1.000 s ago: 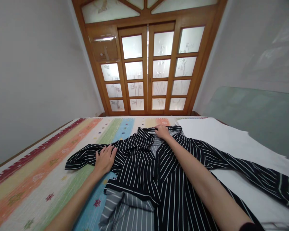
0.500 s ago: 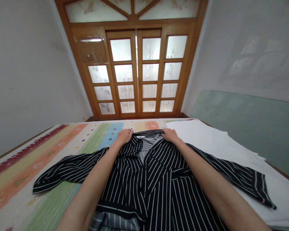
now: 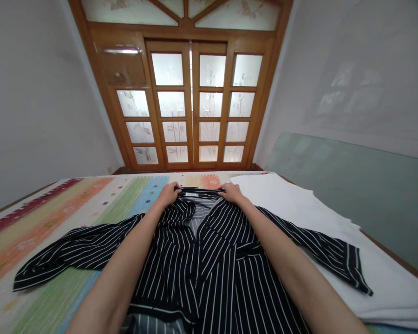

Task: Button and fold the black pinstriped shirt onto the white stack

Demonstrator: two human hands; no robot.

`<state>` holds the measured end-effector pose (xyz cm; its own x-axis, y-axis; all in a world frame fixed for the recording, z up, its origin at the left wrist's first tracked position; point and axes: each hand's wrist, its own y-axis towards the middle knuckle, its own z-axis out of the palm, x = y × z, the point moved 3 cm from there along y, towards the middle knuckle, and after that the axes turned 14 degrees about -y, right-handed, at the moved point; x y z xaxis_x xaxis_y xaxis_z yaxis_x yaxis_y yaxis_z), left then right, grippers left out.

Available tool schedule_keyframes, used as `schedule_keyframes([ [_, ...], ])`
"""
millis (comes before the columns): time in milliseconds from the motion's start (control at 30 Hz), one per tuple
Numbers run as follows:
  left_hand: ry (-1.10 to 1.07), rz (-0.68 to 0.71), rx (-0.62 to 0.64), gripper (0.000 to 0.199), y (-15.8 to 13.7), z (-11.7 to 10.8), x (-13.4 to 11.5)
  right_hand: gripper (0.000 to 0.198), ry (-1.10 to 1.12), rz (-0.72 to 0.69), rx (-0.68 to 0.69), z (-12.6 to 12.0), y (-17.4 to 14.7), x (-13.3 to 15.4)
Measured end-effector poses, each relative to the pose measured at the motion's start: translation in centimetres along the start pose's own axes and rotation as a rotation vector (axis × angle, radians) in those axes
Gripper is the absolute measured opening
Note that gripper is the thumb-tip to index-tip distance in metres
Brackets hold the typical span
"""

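A black shirt with thin white stripes point(image 3: 216, 260) lies spread out in front of me, collar away from me and both sleeves out to the sides. My left hand point(image 3: 168, 193) pinches the left end of its collar, fingers closed on the cloth. At the collar's right end, my right hand point(image 3: 231, 191) grips the fabric the same way. Between the two hands the collar band is stretched, and a small pale label shows inside it. The V-shaped neckline reveals the greyer inner side. Near me, the hem is partly folded over at the left.
The shirt rests on a colourful striped cloth point(image 3: 90, 199) and, at the right, on white layered fabric point(image 3: 278, 195). A pale green board point(image 3: 351, 176) stands along the right wall. Wooden doors with frosted panes point(image 3: 191, 106) are beyond the far edge.
The view has shifted slightly, so everything sits further left. The left sleeve reaches further out. Both hands keep their hold on the collar.
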<state>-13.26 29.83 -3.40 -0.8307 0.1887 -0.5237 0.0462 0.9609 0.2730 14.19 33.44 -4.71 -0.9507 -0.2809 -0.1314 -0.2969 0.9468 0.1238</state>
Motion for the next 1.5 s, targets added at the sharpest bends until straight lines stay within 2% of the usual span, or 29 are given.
schedule_keyframes([
  [100, -0.101, 0.099, -0.024, 0.012, -0.4, -0.5, -0.4, 0.039, 0.122, -0.058, -0.018, -0.2, 0.8, 1.5],
  [233, -0.208, 0.222, -0.052, 0.014, -1.0, -1.1, -1.6, 0.039, 0.176, -0.231, -0.06, -0.8, 1.4, 4.4],
  [367, -0.175, 0.208, -0.062, 0.017, -1.1, -1.5, -1.9, 0.026, 0.094, -0.283, -0.007, -1.2, 1.6, 5.9],
  [500, -0.048, 0.187, -0.028, 0.02, -0.8, -1.4, -1.2, 0.03, 0.069, -0.279, 0.027, -1.8, 1.8, 5.1],
  [667, 0.14, 0.094, -0.018, 0.024, -0.6, -1.3, -0.4, 0.029, -0.009, -0.24, 0.086, -2.5, 1.9, 2.4],
  [900, 0.306, 0.019, -0.071, 0.028, -0.5, -1.4, -1.1, 0.028, -0.165, -0.008, 0.091, -3.1, 1.8, -1.0],
  [1033, 0.267, -0.115, -0.051, 0.029, -0.2, -1.3, -1.5, 0.027, -0.153, 0.079, 0.099, -3.0, 1.8, -2.2],
  [1167, 0.138, -0.274, -0.106, 0.033, 0.5, -0.8, -1.0, 0.028, -0.055, 0.195, 0.044, -2.5, 1.9, -2.9],
  [1300, 0.064, -0.304, -0.081, 0.035, 1.5, 0.3, -0.3, 0.041, 0.155, 0.322, -0.011, -1.6, 1.8, -2.9],
  [1367, 0.031, -0.278, -0.041, 0.035, 1.6, 0.7, -0.1, 0.048, 0.199, 0.306, 0.007, -1.3, 1.6, -2.4],
  [1500, -0.029, -0.182, 0.023, 0.048, 0.2, 0.3, -0.3, 0.056, 0.083, 0.184, 0.019, -2.0, 0.2, -0.8],
])
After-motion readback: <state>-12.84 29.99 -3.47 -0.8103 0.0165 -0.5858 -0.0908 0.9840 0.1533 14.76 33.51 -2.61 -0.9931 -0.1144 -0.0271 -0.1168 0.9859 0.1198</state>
